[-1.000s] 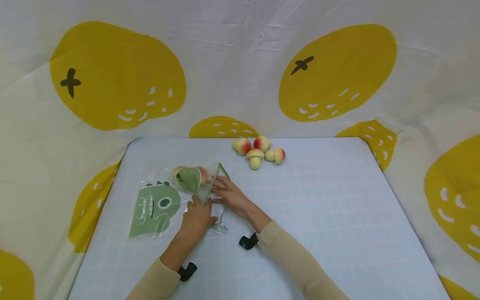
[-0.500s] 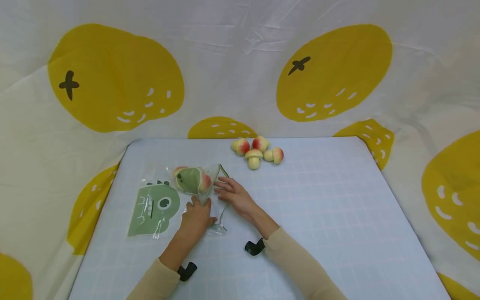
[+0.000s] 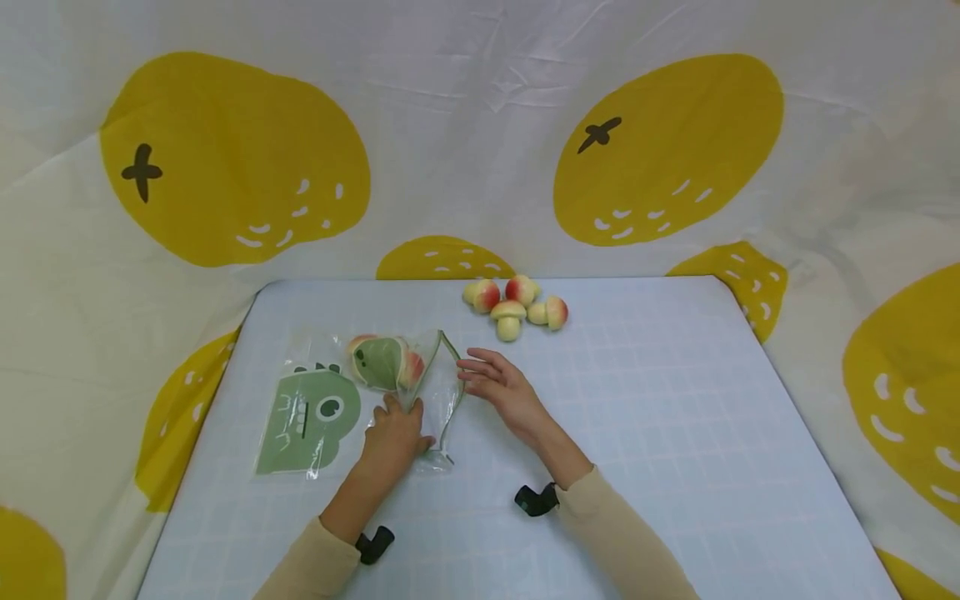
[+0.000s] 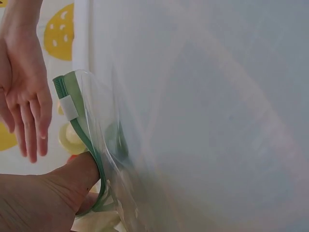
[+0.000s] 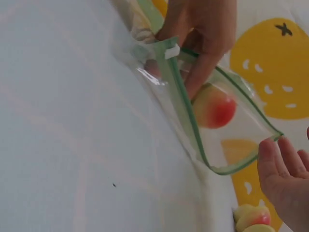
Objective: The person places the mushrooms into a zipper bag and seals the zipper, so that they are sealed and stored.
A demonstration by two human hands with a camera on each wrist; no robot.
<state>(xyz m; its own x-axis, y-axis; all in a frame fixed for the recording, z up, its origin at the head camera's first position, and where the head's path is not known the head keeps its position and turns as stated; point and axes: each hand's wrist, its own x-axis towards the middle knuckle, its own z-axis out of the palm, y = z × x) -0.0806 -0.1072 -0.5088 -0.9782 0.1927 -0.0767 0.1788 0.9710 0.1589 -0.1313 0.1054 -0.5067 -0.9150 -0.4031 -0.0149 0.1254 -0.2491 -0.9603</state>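
Left hand [image 3: 392,433] pinches the green zipper rim of a clear zip bag [image 3: 431,392] lying on the pale-blue table [image 3: 675,433] — the mouth stands agape. Inside the bag sits a toy mushroom [image 5: 214,105], red-blushed, by a green dinosaur print. Right hand [image 3: 501,389] hovers just beside the bag's mouth, fingers straight and spread, holding nothing. A second dinosaur bag [image 3: 309,417] lies flat to the left; loose toy mushrooms [image 3: 516,304] cluster near the far edge — well apart from both hands.

left hand [image 3: 392,433] grips zip bag [image 3: 420,392] | right hand [image 3: 504,392] open beside, seemingly apart | mushrooms [image 3: 516,305] behind
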